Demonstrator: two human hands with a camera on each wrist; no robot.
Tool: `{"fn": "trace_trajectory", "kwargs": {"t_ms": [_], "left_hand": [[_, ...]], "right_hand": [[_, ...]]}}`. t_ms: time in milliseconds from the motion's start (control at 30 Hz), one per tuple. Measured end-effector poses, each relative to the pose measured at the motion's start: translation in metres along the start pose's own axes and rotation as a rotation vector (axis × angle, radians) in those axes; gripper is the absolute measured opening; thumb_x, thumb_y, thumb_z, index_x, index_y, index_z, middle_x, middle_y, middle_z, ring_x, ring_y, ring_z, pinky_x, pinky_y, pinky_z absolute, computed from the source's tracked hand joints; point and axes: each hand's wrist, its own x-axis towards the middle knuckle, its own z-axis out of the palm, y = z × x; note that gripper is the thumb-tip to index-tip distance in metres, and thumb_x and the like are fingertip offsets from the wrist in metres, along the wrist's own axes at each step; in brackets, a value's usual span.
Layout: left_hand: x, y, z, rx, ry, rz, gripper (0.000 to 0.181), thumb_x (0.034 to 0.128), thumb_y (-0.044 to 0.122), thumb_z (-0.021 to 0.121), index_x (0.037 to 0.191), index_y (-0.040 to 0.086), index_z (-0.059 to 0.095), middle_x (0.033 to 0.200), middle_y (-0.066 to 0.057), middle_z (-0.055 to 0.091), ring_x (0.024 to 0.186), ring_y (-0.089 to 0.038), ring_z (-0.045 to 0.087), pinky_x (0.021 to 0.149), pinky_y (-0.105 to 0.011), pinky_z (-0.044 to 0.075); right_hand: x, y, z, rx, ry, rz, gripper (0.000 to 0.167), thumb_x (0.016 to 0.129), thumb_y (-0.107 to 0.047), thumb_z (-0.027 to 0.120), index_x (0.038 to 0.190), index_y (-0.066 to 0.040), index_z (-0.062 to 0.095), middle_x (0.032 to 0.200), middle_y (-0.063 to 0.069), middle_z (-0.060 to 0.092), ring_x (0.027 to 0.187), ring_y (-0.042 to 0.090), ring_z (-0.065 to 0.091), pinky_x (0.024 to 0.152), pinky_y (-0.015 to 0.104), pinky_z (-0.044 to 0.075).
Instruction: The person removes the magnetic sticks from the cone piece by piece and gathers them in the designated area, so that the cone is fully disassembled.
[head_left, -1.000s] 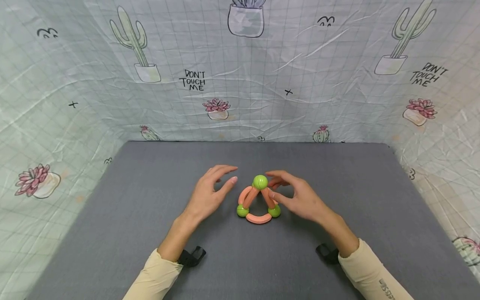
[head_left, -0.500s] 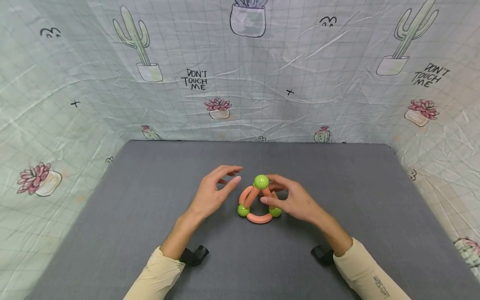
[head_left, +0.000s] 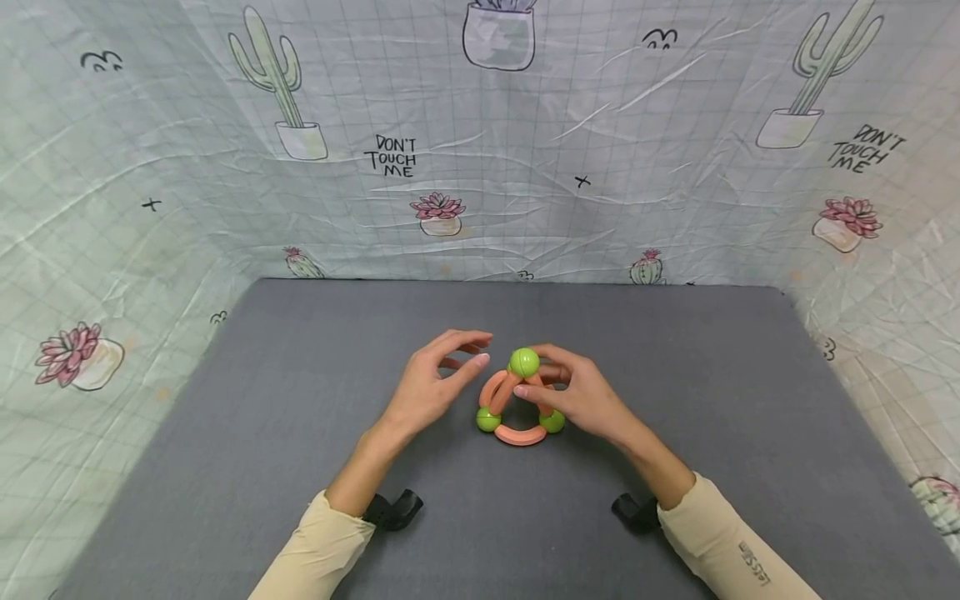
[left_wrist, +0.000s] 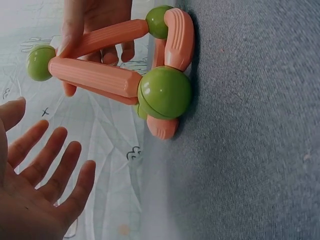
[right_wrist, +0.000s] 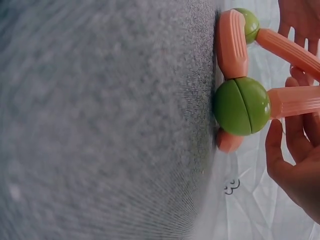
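Observation:
A toy pyramid of orange building rods and green balls stands on the table, one green ball (head_left: 524, 362) at its peak. Straight ribbed rods (left_wrist: 95, 77) slope down from that peak to the lower balls (right_wrist: 241, 106), which curved rods (head_left: 521, 436) join along the base. My right hand (head_left: 588, 400) holds the pyramid just under the peak, thumb in front and fingers behind the rods. To the left of the pyramid, my left hand (head_left: 427, 392) hovers apart from it, fingers spread and loosely bent in the left wrist view. The pyramid's far side is partly hidden.
The grey table (head_left: 300, 400) reaches back to a hanging cloth (head_left: 510, 167) printed with cacti, which also closes off both sides. Black straps (head_left: 397, 510) sit at both wrists, by the light sleeves.
My right hand has moved left, its thumb now across the front of the rods below the peak. My left hand has drifted slightly right toward the pyramid, which stays in place.

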Motion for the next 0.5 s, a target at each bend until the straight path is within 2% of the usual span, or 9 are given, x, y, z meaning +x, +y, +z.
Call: {"fn": "trace_trajectory", "kwargs": {"t_ms": [267,500], "left_hand": [[-0.001,0.007,0.003,-0.054,-0.028,-0.017,0.032,0.1009,0.033,0.071,0.133,0.033,0.069,0.127,0.004,0.070,0.119,-0.016,0.065,0.096,-0.044,0.054],[0.003,0.012,0.007,-0.081,-0.053,-0.012,0.031,0.0999,0.028,0.072,0.131,0.031,0.071,0.112,0.003,0.070,0.104,-0.013,0.065,0.087,-0.036,0.054]], "right_hand": [[0.002,0.002,0.001,0.000,-0.009,-0.008,0.045,0.098,-0.021,0.075,0.141,-0.017,0.062,0.101,0.023,0.076,0.066,0.039,0.063,0.060,0.035,0.055],[0.003,0.001,-0.001,0.024,-0.025,0.002,0.047,0.098,-0.022,0.075,0.142,-0.013,0.060,0.105,0.029,0.075,0.065,0.036,0.063,0.061,0.036,0.055]]}}
